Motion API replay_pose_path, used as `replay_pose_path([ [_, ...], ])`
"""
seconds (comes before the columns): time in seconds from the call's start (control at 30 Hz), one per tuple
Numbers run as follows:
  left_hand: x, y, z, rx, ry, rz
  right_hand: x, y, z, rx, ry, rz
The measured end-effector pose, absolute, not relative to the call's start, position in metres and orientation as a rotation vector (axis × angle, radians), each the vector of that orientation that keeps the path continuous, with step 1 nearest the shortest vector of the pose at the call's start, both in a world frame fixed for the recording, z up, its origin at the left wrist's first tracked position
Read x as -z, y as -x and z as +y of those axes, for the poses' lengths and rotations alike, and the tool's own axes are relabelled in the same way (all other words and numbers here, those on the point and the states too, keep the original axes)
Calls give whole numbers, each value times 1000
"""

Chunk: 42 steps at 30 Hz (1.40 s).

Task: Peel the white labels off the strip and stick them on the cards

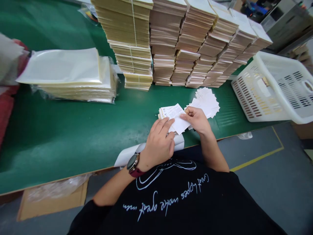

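A white printed paper slip (180, 123) lies tilted over a small stack of similar papers (164, 111) near the table's front edge. My right hand (197, 120) pinches the slip's right corner between thumb and fingers. On its left side, my left hand (160, 140) rests with fingers stretched out over the papers, a watch on the wrist. Just beyond my right hand spreads a fanned pile of white papers (206, 101). Beneath my left hand, a rolled white sheet (128, 155) lies along the table edge.
Tall stacks of bundled paper (166, 39) line the back of the green table (73, 137). Plastic-wrapped sheets (66, 70) lie at the left. A white slotted basket (269, 94) stands at the right end, and cardboard (53, 202) lies below the table.
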<state>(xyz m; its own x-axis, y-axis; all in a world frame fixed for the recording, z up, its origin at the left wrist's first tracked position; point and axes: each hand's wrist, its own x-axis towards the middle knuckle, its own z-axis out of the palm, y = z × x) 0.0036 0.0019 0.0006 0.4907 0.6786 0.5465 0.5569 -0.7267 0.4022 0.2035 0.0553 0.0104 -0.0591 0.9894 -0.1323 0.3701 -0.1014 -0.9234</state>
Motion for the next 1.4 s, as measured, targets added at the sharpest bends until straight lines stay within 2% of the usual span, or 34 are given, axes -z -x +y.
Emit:
replay_pose_path([
  [0.2,3,-4,4,-1063,-2556,1030,-16,-203,44,-1088,1577,-1488],
  [0.33,3,-2,4,-1282,-2507,1038,-16,-218,39,-1068,1570,-1364],
  [0.4,3,0,3,-1392,-2435,1058,-15,-233,37,-905,1642,-1351],
  [0.53,3,1,3,-1442,-2321,1079,-17,-252,23,-194,1865,-1526],
  [0.6,3,1,4,-1447,-2294,1087,-19,-244,8,-87,1746,-1585],
  [0.73,2,0,5,-1416,-2304,1085,-22,-205,-21,-619,1283,-1736],
  [0.8,2,-1,5,-1422,-2325,1093,-23,-189,-27,-751,1197,-1732],
  [0.93,2,-3,2,-1566,-2486,1086,-29,-179,-26,-817,1258,-1553],
  [1.1,6,-3,-7,-1998,-2646,889,-42,-179,-25,-1008,1259,-1498],
  [1.23,3,1,-12,-1808,-2724,935,-43,-176,-27,-1072,1151,-1580],
  [1.4,-6,6,-12,-1651,-2344,969,-32,-172,-26,-1044,1048,-1634],
])
